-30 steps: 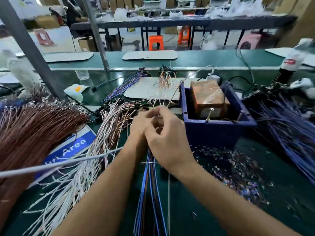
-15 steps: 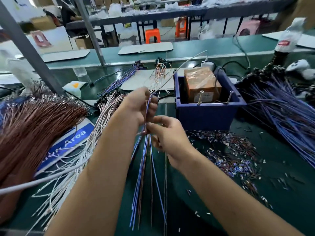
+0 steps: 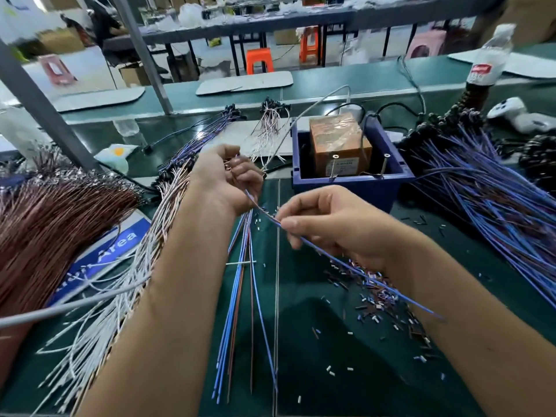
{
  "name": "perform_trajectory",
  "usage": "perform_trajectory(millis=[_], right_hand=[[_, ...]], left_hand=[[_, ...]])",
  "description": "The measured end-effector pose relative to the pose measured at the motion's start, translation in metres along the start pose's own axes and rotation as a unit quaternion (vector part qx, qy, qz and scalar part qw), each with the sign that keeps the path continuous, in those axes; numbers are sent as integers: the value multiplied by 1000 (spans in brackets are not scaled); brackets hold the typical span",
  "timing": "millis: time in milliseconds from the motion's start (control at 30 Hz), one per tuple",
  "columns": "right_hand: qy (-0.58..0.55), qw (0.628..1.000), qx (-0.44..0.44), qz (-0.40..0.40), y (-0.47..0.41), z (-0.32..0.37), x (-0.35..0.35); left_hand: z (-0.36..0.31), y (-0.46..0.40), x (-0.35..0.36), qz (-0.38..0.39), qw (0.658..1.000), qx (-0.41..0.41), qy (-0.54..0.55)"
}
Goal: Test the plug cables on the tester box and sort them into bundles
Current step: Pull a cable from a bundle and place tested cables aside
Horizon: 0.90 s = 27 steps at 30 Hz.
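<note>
My right hand (image 3: 337, 227) pinches one blue cable (image 3: 346, 266) at the fingertips; its long axis runs from my left fist down-right past my wrist. My left hand (image 3: 228, 182) grips the small blue-and-red cable bundle (image 3: 237, 302), which hangs toward me. The tester box (image 3: 340, 145) sits just beyond my right fingers, the nearer hand.

Factory assembly workshop: long green counter (image 3: 301, 326) heaped with cable bundles (image 3: 60, 224), scattered insulation offcuts (image 3: 379, 293), a boxed tester (image 3: 340, 142) in a blue bin (image 3: 346, 183); parallel work lines, plastic stools (image 3: 259, 60) and stacked cartons (image 3: 60, 40) behind.
</note>
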State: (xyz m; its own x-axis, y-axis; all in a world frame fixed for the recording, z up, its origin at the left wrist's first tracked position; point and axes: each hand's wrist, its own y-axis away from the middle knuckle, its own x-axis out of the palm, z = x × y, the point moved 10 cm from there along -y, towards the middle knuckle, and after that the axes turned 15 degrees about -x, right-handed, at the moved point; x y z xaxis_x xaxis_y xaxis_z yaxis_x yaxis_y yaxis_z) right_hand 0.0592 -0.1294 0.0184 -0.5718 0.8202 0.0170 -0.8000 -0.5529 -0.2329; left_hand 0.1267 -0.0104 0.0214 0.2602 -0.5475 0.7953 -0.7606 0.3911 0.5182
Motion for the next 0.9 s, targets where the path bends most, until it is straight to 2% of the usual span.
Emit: perform_trajectory(millis=[67, 167, 267, 333, 367, 400, 433, 467, 500, 533, 567, 600, 667, 767, 900], right_hand=[[67, 996, 1, 51, 16, 5, -13], [173, 982, 0, 69, 34, 12, -43], [287, 955, -3, 79, 44, 21, -66], [366, 930, -38, 19, 47, 34, -90], [407, 911, -65, -28, 49, 42, -102], [450, 885, -89, -74, 51, 49, -110], [496, 855, -107, -109, 53, 53, -113], [541, 822, -116, -133, 55, 53, -112], [579, 792, -122, -149, 57, 51, -107], [605, 768, -132, -163, 59, 48, -102], [617, 752, -150, -177, 63, 46, -97], [620, 741, -176, -185, 67, 46, -93], [610, 740, -227, -172, 74, 41, -85], [577, 757, -270, -148, 76, 32, -76], [545, 774, -275, -169, 79, 26, -81]], left_hand=[[3, 1, -6, -3, 1000, 3, -22], [4, 11, 7, 40, 994, 51, -83], [-8, 37, 33, 95, 965, 187, -155], [-9, 58, 48, 104, 918, 299, -239], [-3, 67, 54, 87, 878, 359, -304], [8, 76, 61, 62, 822, 421, -378], [24, 82, 71, 40, 748, 478, -458], [46, 85, 80, 21, 659, 525, -539], [71, 83, 85, 9, 567, 552, -611], [94, 76, 86, 4, 491, 563, -665], [110, 67, 82, 1, 444, 561, -698], [119, 58, 76, -5, 424, 553, -717], [127, 44, 61, -15, 421, 536, -731], [131, 29, 46, -22, 431, 505, -747], [113, 20, 30, -37, 473, 503, -722]])
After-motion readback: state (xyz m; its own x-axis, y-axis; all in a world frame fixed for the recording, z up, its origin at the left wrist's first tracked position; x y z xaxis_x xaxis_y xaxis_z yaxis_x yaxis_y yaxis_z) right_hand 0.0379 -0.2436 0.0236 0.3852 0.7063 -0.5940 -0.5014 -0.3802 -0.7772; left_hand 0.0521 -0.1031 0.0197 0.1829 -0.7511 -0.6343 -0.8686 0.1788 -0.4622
